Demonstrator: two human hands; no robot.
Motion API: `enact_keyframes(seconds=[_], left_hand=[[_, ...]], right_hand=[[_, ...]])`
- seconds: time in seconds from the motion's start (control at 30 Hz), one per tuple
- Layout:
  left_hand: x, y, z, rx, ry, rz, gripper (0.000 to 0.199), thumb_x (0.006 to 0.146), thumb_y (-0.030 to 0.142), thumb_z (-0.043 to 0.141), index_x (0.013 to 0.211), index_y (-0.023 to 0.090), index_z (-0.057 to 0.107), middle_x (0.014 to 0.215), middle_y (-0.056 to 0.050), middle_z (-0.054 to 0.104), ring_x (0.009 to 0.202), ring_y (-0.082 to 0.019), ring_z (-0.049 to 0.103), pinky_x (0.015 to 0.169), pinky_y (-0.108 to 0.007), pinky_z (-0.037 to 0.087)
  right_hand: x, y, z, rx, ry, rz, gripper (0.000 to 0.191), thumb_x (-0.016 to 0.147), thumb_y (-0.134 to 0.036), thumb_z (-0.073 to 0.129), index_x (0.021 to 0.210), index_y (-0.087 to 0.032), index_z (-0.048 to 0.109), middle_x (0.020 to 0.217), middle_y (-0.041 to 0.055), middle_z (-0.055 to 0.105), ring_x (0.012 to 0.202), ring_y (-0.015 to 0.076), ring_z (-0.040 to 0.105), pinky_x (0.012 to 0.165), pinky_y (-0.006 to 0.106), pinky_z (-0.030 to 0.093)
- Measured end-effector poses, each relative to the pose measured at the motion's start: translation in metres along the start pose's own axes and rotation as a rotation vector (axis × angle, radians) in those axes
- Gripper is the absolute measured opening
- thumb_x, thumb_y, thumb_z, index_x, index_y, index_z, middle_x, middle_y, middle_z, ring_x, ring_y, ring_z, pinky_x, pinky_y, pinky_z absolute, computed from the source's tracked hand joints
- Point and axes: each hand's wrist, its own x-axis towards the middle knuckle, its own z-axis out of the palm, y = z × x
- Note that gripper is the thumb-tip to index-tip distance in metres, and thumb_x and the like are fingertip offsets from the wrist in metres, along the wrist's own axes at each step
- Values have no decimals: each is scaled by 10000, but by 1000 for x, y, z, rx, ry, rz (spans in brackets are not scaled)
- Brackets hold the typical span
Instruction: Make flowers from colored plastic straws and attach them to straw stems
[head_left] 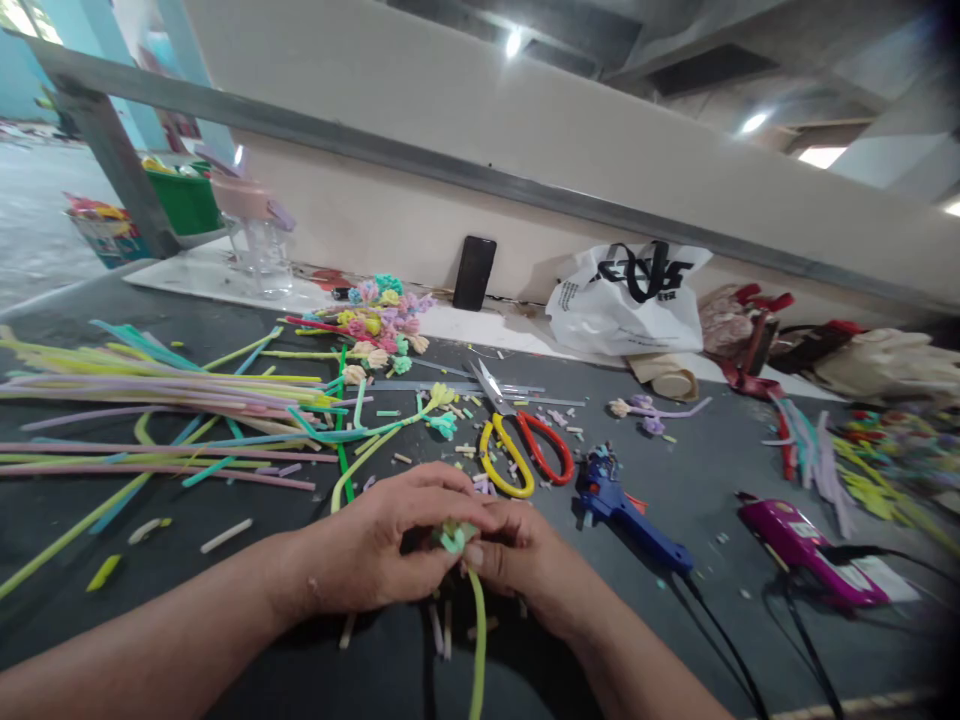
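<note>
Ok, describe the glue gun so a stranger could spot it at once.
On the dark tabletop, look beyond the right hand for scissors with one yellow and one red handle. The glue gun lies just right of them, trailing a black cord. Its blue body sets it apart from the magenta corded device farther right.

The mint-green flower (454,540) and its yellow-green stem (479,640) look soft and matt – so do the piled stems (187,390). The scissors (507,410) pair shiny metal blades with smooth plastic handles. The glue gun (630,518) is smooth blue plastic, the magenta device (814,555) glossier plastic. Thin, crinkled plastic forms the bag (622,310); the tabletop (750,460) looks smooth – mostly matt.
</note>
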Motion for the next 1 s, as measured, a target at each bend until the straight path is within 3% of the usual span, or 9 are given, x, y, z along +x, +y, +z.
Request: enact_keyframes(seconds=[0.2, 0.33, 0.5, 0.67, 0.87, 1.0], left_hand=[[1, 3, -1, 80, 15, 29, 232, 738, 77, 500, 921, 165, 613, 915, -67, 581, 873, -146, 547, 793, -238, 445], [1, -1, -1, 103, 11, 34, 233, 724, 57, 493, 901, 167, 595, 901, -56, 581, 858, -144, 545, 779, -238, 441], [1, -5, 0, 136, 11, 20, 254, 714, 49, 498, 921, 171, 580, 920, -57, 587, 867, -149, 542, 788, -248, 434], [1, -4, 1, 179, -13, -9, 267, 721, 35, 488, 936, 169, 573, 924, -55, 596, 905, -156, 535, 819, -260, 419], [2, -4, 0, 188, -2, -3, 244, 733, 43, 495, 932, 170, 558, 891, -43, 589, 844, -140, 537, 767, -254, 428], [2, 2, -1, 155, -20, -17, 265, 726, 50, 507, 957, 174, 547, 893, -39, 583, 837, -134, 532, 762, -245, 429]], right_hand=[[-1, 4, -2, 4, 54, 43, 261, 673, -389, 690, 727, -135, 660, 687, -17, 504, 421, 24, 346, 370, 164, 244], [-2, 3, -3, -131, 57, 45, 274, 740, -404, 621, 684, -136, 638, 574, -43, 447, 374, 29, 371, 352, 158, 292], [-3, -1, -3, -347, 58, -20, 296, 785, -403, 558, 705, -134, 654, 638, -14, 476, 446, 56, 414, 395, 174, 339], [-1, 2, -3, -425, 106, 8, 286, 775, -388, 570, 628, -149, 626, 569, -25, 465, 417, 62, 392, 389, 181, 306], [1, 0, -2, -505, 140, -171, 386, 788, -448, 536, 557, -144, 592, 565, -4, 499, 559, 106, 444, 517, 209, 352], [-1, 4, -4, -399, 129, -157, 325, 772, -414, 566, 617, -138, 639, 614, 9, 550, 602, 120, 473, 576, 231, 363]])
